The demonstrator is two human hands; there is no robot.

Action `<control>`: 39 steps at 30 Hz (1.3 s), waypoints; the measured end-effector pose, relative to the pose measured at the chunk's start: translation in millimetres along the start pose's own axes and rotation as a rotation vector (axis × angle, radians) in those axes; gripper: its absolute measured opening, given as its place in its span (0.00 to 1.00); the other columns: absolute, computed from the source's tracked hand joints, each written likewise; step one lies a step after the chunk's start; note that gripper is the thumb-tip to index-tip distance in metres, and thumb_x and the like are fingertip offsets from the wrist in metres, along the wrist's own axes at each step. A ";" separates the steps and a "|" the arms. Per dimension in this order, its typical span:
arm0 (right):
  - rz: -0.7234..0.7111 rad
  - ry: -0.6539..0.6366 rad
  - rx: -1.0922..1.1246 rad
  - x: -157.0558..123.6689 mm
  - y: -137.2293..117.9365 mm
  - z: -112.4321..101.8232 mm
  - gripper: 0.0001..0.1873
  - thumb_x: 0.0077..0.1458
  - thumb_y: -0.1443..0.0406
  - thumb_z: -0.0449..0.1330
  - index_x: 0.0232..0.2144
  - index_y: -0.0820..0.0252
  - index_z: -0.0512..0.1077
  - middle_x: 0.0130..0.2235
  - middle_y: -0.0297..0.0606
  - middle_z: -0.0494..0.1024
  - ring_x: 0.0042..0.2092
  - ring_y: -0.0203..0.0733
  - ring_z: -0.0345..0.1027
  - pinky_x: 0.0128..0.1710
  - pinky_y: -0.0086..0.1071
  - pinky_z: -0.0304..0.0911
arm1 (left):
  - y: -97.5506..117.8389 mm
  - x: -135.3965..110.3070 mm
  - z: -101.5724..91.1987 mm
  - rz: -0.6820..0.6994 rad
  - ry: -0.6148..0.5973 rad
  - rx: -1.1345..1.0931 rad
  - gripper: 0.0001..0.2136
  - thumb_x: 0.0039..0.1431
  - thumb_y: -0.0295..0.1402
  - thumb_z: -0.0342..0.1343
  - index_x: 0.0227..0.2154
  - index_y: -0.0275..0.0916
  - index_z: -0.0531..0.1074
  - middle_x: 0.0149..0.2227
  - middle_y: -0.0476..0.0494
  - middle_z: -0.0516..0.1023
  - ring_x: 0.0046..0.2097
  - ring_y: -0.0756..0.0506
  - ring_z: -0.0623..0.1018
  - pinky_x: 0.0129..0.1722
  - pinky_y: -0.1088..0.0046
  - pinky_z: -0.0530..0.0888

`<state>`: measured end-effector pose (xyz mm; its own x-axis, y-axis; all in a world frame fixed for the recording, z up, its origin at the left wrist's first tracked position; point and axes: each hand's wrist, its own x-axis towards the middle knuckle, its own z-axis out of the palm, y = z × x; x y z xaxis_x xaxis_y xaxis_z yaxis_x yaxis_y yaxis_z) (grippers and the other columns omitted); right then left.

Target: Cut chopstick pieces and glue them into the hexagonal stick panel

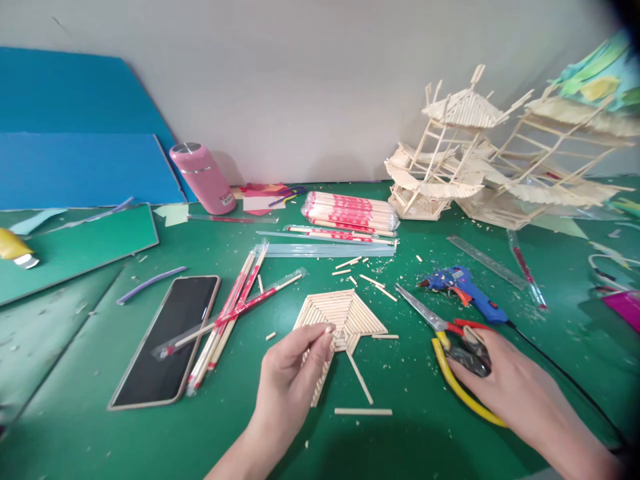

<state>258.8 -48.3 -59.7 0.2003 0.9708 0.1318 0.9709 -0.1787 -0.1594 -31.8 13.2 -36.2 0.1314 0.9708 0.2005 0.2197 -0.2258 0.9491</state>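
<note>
My left hand [295,370] pinches a short piece of wooden stick [329,329] between thumb and fingers; only its tip shows. Under and behind that hand lies a flat web-like panel of sticks [333,303], partly hidden by it. On the right, my right hand [510,380] is closed round the shears [443,333], which have long silver blades and red and yellow handles. Their blades point up and to the left on the table. Loose cut sticks lie by the panel, one [361,378] touching its lower edge and another [363,412] nearer me.
Beyond the shears rests a blue glue gun [467,290] with a trailing black cord. A phone [167,340] and wrapped chopsticks [230,313] lie left. Farther back are a chopstick bundle [350,212], a pink bottle [204,179] and a stick-built pavilion [445,157].
</note>
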 end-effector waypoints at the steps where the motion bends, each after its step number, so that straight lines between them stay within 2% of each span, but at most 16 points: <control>1: -0.054 -0.007 -0.041 -0.4 4.7 -0.7 0.24 0.46 0.50 0.57 0.41 0.59 0.67 0.37 0.42 0.76 0.36 0.48 0.72 0.31 0.36 0.66 | 1.0 0.7 -0.8 -0.018 0.014 0.001 0.06 0.56 0.29 0.52 0.32 0.35 0.73 0.20 0.51 0.70 0.19 0.54 0.67 0.19 0.81 0.67; 5: -0.234 -0.085 -0.200 0.7 15.8 -14.1 0.24 0.51 0.51 0.54 0.43 0.63 0.68 0.40 0.48 0.73 0.41 0.52 0.69 0.40 0.43 0.63 | 7.9 3.2 -6.9 -0.045 -0.006 0.070 0.07 0.57 0.30 0.51 0.34 0.35 0.73 0.21 0.50 0.73 0.21 0.53 0.69 0.20 0.80 0.68; 8: -0.211 0.013 -0.216 1.8 8.4 -30.1 0.28 0.50 0.48 0.53 0.45 0.64 0.67 0.44 0.51 0.71 0.44 0.54 0.66 0.42 0.44 0.62 | 12.3 3.6 -12.1 -0.001 -0.123 0.185 0.07 0.57 0.29 0.50 0.35 0.37 0.73 0.27 0.48 0.77 0.26 0.51 0.74 0.25 0.79 0.70; 9: -0.191 0.108 -0.160 1.4 1.1 -34.7 0.30 0.50 0.47 0.54 0.46 0.63 0.66 0.46 0.50 0.70 0.44 0.54 0.66 0.41 0.43 0.63 | 13.2 3.0 -13.1 0.015 -0.178 0.232 0.07 0.57 0.29 0.50 0.36 0.37 0.73 0.29 0.47 0.78 0.28 0.51 0.75 0.28 0.79 0.71; 10: -0.175 0.165 -0.071 0.6 -8.8 -38.2 0.27 0.51 0.49 0.54 0.48 0.59 0.65 0.46 0.46 0.70 0.43 0.50 0.67 0.40 0.40 0.63 | 13.7 2.0 -13.5 0.029 -0.244 0.278 0.07 0.58 0.29 0.50 0.36 0.38 0.72 0.30 0.47 0.78 0.30 0.50 0.76 0.29 0.78 0.72; 12: -0.262 0.263 0.150 -1.8 -34.5 -41.4 0.14 0.54 0.61 0.56 0.44 0.54 0.67 0.43 0.39 0.72 0.41 0.42 0.68 0.42 0.34 0.62 | 14.4 -1.1 -12.9 0.047 -0.403 0.364 0.08 0.58 0.29 0.48 0.36 0.38 0.71 0.30 0.47 0.77 0.30 0.49 0.76 0.29 0.77 0.71; 13: -0.351 0.260 0.241 -3.2 -49.1 -40.9 0.12 0.54 0.65 0.57 0.43 0.55 0.68 0.40 0.38 0.72 0.41 0.40 0.67 0.43 0.33 0.62 | 14.7 -3.1 -12.2 0.052 -0.477 0.402 0.07 0.58 0.29 0.47 0.34 0.38 0.71 0.28 0.47 0.77 0.28 0.49 0.75 0.28 0.76 0.71; 14: -0.462 0.210 0.316 -4.5 -63.8 -39.2 0.12 0.54 0.68 0.56 0.42 0.56 0.68 0.38 0.37 0.73 0.40 0.39 0.67 0.42 0.32 0.61 | 14.9 -5.3 -11.4 0.059 -0.538 0.437 0.08 0.59 0.29 0.46 0.31 0.38 0.70 0.26 0.48 0.75 0.27 0.49 0.74 0.25 0.77 0.70; 16: -0.587 0.080 0.454 -7.0 -90.3 -33.2 0.13 0.54 0.72 0.54 0.43 0.58 0.69 0.35 0.37 0.72 0.36 0.36 0.67 0.36 0.30 0.63 | 15.0 -9.7 -10.4 0.072 -0.593 0.493 0.09 0.59 0.29 0.45 0.26 0.38 0.68 0.22 0.48 0.72 0.24 0.49 0.71 0.22 0.77 0.67; 18: -0.629 -0.003 0.539 -9.1 -110.1 -25.7 0.12 0.55 0.72 0.52 0.39 0.58 0.71 0.31 0.37 0.72 0.31 0.35 0.65 0.30 0.29 0.62 | 14.1 -13.4 -10.8 0.085 -0.579 0.527 0.10 0.58 0.28 0.44 0.23 0.38 0.67 0.21 0.48 0.71 0.23 0.50 0.70 0.20 0.78 0.65; 21: -0.650 -0.037 0.590 -11.5 -125.8 -15.3 0.10 0.55 0.69 0.53 0.36 0.58 0.73 0.28 0.36 0.71 0.28 0.35 0.63 0.26 0.28 0.61 | 10.2 -16.7 -13.1 0.122 -0.564 0.561 0.12 0.57 0.28 0.43 0.20 0.38 0.65 0.19 0.47 0.69 0.21 0.49 0.69 0.18 0.78 0.64; 24: -0.641 -0.014 0.575 -12.2 -130.3 -7.6 0.09 0.54 0.69 0.54 0.34 0.58 0.74 0.28 0.36 0.71 0.28 0.35 0.63 0.26 0.29 0.61 | 5.3 -16.3 -14.3 0.152 -0.576 0.568 0.13 0.57 0.27 0.43 0.19 0.38 0.65 0.18 0.47 0.69 0.20 0.49 0.69 0.18 0.78 0.63; 27: -0.625 0.027 0.533 -11.0 -130.6 -2.8 0.08 0.54 0.70 0.55 0.31 0.59 0.74 0.27 0.35 0.72 0.28 0.35 0.63 0.27 0.29 0.61 | 2.9 -13.2 -12.4 0.117 -0.602 0.527 0.13 0.57 0.26 0.42 0.19 0.38 0.64 0.17 0.48 0.69 0.20 0.50 0.69 0.18 0.78 0.63; 32: -0.604 -0.008 0.557 -6.1 -128.4 2.3 0.08 0.56 0.70 0.54 0.30 0.58 0.73 0.28 0.34 0.74 0.31 0.36 0.66 0.31 0.30 0.63 | 3.6 -8.5 -8.2 0.044 -0.596 0.447 0.12 0.58 0.26 0.44 0.19 0.38 0.62 0.18 0.51 0.68 0.20 0.51 0.68 0.19 0.78 0.62; 34: -0.573 -0.036 0.584 -3.4 -126.9 5.3 0.06 0.55 0.70 0.55 0.32 0.58 0.72 0.30 0.35 0.74 0.31 0.36 0.67 0.32 0.31 0.63 | 1.9 -7.3 -8.8 0.064 -0.557 0.447 0.11 0.58 0.27 0.45 0.21 0.38 0.65 0.19 0.50 0.69 0.22 0.51 0.68 0.20 0.77 0.62; 39: -0.490 -0.075 0.537 5.2 -125.7 13.1 0.06 0.54 0.71 0.55 0.32 0.58 0.71 0.30 0.34 0.74 0.32 0.36 0.68 0.34 0.31 0.63 | -11.2 -2.7 -14.6 0.192 -0.351 0.497 0.05 0.57 0.26 0.49 0.30 0.36 0.70 0.24 0.47 0.71 0.26 0.48 0.68 0.27 0.72 0.63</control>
<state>136.0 -18.7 -51.8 -0.2692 0.9308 0.2473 0.7448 0.3640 -0.5593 -48.7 14.2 -43.8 0.5035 0.8442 0.1837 0.5724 -0.4852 0.6611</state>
